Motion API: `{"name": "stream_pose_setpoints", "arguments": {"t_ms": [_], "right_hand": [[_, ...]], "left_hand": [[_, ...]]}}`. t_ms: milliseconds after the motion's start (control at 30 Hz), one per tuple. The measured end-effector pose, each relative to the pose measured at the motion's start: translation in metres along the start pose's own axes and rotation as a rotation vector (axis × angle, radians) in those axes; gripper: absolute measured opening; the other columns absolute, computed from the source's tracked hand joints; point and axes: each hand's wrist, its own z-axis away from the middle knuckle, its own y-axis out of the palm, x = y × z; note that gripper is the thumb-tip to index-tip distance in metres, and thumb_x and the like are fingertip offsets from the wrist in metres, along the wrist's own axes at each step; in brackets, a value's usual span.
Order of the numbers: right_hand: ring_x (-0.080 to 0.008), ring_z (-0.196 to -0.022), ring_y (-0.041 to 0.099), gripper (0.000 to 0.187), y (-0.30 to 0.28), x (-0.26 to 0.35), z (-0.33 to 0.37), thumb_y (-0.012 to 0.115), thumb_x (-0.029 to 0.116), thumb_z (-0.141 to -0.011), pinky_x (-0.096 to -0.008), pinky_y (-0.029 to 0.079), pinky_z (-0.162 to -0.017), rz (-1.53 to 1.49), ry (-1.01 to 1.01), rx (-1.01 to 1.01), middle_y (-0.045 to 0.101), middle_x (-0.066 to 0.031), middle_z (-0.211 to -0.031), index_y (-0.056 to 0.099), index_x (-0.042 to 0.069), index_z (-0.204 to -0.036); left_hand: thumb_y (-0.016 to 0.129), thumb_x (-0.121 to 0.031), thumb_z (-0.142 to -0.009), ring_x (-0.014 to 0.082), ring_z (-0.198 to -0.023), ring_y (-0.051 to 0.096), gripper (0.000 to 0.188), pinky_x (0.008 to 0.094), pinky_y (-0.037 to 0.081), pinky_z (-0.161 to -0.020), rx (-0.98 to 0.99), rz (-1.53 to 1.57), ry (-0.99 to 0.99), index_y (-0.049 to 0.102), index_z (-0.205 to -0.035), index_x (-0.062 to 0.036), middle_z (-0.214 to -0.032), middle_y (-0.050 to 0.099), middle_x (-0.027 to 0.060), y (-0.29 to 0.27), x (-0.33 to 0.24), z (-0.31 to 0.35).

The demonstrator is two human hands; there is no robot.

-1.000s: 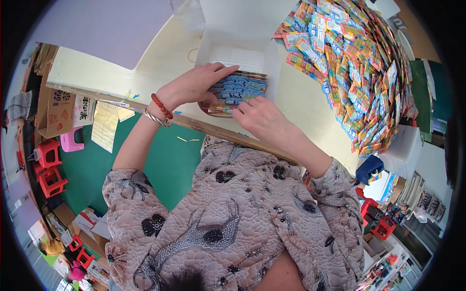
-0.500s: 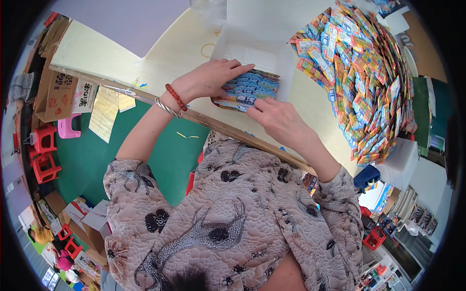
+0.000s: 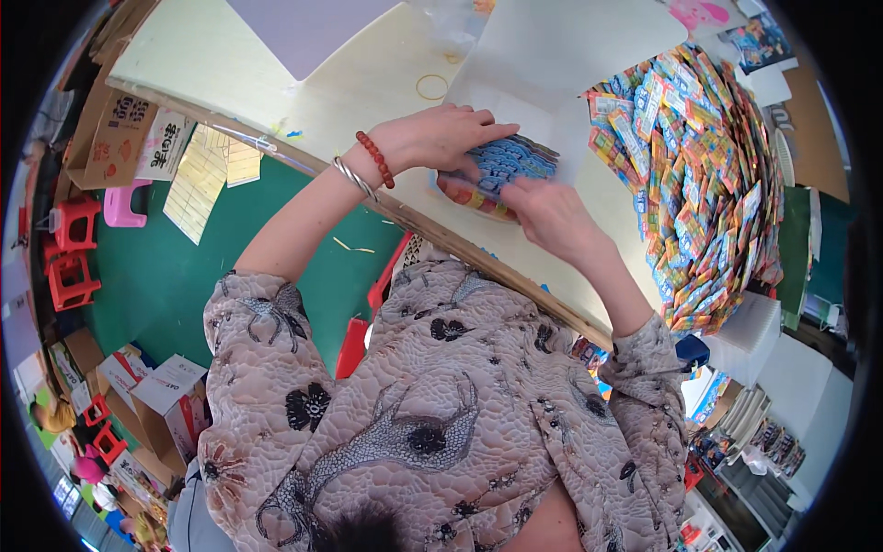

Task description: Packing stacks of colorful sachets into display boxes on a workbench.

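A white open box (image 3: 570, 152) sits near the table's front edge, holding a row of small blue-edged packets (image 3: 524, 164) standing close together. My left hand (image 3: 437, 138) reaches over the box's left side. Its fingers are stretched along the far end of the row, and its thumb rests on the packets. My right hand (image 3: 552, 216) is slightly blurred at the near right of the row. Its thumb and fingers are pinched on the nearest packet (image 3: 478, 198), whose red and yellow face shows.
A large heap of colourful packets (image 3: 690, 184) covers the table's right side. A rubber band (image 3: 430, 87) and a grey-purple sheet (image 3: 313, 32) lie beyond my left hand. The wooden table edge (image 3: 441, 235) runs before me. Red stools (image 3: 74, 281) and cartons (image 3: 120, 138) stand at left.
The view has shifted, so the table appears moved. The nearest packet now shows its red and yellow face, where blue edges showed before. My left hand stays over the row.
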Motion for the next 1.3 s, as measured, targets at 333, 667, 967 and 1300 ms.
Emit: {"name": "stream_pose_setpoints", "arguments": {"t_ms": [333,667,967,1300], "right_hand": [[-0.0228,-0.069,0.064,0.015,-0.057,0.006,0.029,0.063,-0.007,-0.077,-0.0297,0.050,-0.061,-0.121,0.184,-0.476,0.061,-0.0096,-0.078,0.061,0.001,-0.090],[-0.0220,-0.064,0.061,0.012,-0.027,-0.005,0.030,0.064,-0.003,-0.081,-0.0291,0.047,-0.058,-0.324,0.200,-0.475,0.061,-0.0114,-0.076,0.060,0.000,-0.092],[-0.0346,-0.071,0.060,0.024,-0.040,0.001,0.021,0.057,-0.005,-0.076,-0.0398,0.047,-0.058,-0.085,0.161,-0.176,0.059,-0.0117,-0.081,0.057,0.007,-0.097],[-0.0262,-0.069,0.063,0.021,-0.048,-0.010,0.031,0.062,-0.011,-0.077,-0.0296,0.050,-0.061,-0.177,0.221,-0.629,0.064,-0.0125,-0.083,0.062,0.002,-0.094]], "left_hand": [[0.081,-0.025,-0.060,0.0327,-0.099,0.055,0.082,0.0402,0.045,-0.088,-0.092,-0.008,0.053,0.046,-0.133,-0.0113,-0.107,0.058,0.0116,0.001,0.004,0.004],[0.085,-0.017,-0.046,0.0294,-0.100,0.056,0.114,0.0369,0.044,-0.091,-0.107,-0.151,-0.001,0.030,-0.146,-0.0169,-0.108,0.056,0.0086,-0.002,-0.014,0.007],[0.082,-0.010,-0.053,0.0254,-0.095,0.058,0.112,0.0367,0.047,-0.084,-0.018,-0.108,-0.019,0.024,-0.149,-0.0175,-0.107,0.057,0.0053,-0.005,-0.011,0.009],[0.081,-0.011,-0.056,0.0264,-0.096,0.059,0.099,0.0375,0.044,-0.088,0.033,-0.228,0.002,0.034,-0.143,-0.0169,-0.105,0.057,0.0070,-0.001,-0.012,0.012]]}}
